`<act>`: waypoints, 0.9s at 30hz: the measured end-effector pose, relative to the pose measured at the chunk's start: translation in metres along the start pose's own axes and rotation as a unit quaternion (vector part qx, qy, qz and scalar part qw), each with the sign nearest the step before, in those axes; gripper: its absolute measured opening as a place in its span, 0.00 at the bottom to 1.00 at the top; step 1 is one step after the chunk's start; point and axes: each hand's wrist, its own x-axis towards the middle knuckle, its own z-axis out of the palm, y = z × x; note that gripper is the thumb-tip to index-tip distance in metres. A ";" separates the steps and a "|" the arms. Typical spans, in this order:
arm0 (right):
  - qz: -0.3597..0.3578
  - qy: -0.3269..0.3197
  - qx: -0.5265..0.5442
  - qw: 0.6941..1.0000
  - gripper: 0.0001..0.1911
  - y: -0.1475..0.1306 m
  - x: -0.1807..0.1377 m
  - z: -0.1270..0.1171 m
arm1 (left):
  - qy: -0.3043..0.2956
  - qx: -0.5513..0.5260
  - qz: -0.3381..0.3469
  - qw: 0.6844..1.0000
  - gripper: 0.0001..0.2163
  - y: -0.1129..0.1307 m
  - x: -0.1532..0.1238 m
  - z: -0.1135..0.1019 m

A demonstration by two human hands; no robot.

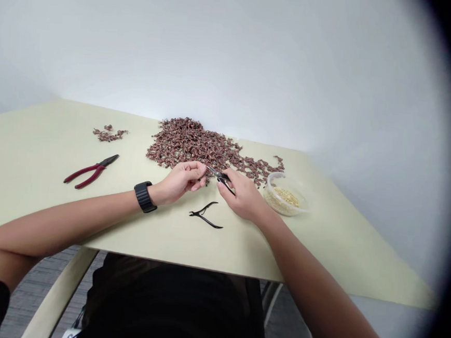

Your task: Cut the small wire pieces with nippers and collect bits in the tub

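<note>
At the far left of the pale yellow, smooth tabletop (35, 149) lies a loose scatter of small, crinkled brown pieces (109, 135); nearer the person, needle-nose pliers (92, 171) rest with slim dark jaws pointing away and their curved, dull-red handles spread. The left forearm slants in from the lower left, a black ridged watchband (145, 197) around its wrist. The left hand (183, 182) is turned inward, thumb and fingers curled into a narrow pinch beside the tool's tip; whether they close on a piece I cannot tell. Behind it rises a rough, tangled heap of reddish-brown pieces (190, 143), trailing off rightward. Below, black nippers (206, 214) lie flat, bowed handles apart. The right hand (242, 195) curls around slender black-handled pliers (220, 175), holding their shiny metal nose toward the left fingertips, its forearm angling up from the lower right. Just beyond that wrist, a round translucent plastic tub (275, 207) holds fine gold-coloured bits (286, 196).
</note>
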 end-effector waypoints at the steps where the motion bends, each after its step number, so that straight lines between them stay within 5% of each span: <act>1: 0.000 0.000 0.000 1.000 0.16 0.000 0.000 0.000 | 0.002 0.000 -0.001 1.000 0.12 0.000 0.000 0.000; 12: 0.023 0.002 0.035 0.999 0.14 -0.009 0.001 0.005 | 0.021 -0.002 0.016 1.000 0.12 -0.002 0.000 0.003; 19: 0.108 -0.006 0.225 0.968 0.17 -0.026 0.001 0.021 | 0.103 0.101 0.088 0.986 0.16 -0.013 0.001 0.003; 22: 0.198 -0.048 0.372 0.906 0.20 -0.033 0.003 0.024 | 0.125 0.170 0.128 0.969 0.14 -0.014 0.002 -0.001; 27: 0.304 -0.135 0.588 0.738 0.21 -0.040 0.007 0.016 | 0.149 0.344 0.214 0.902 0.11 -0.013 0.004 -0.013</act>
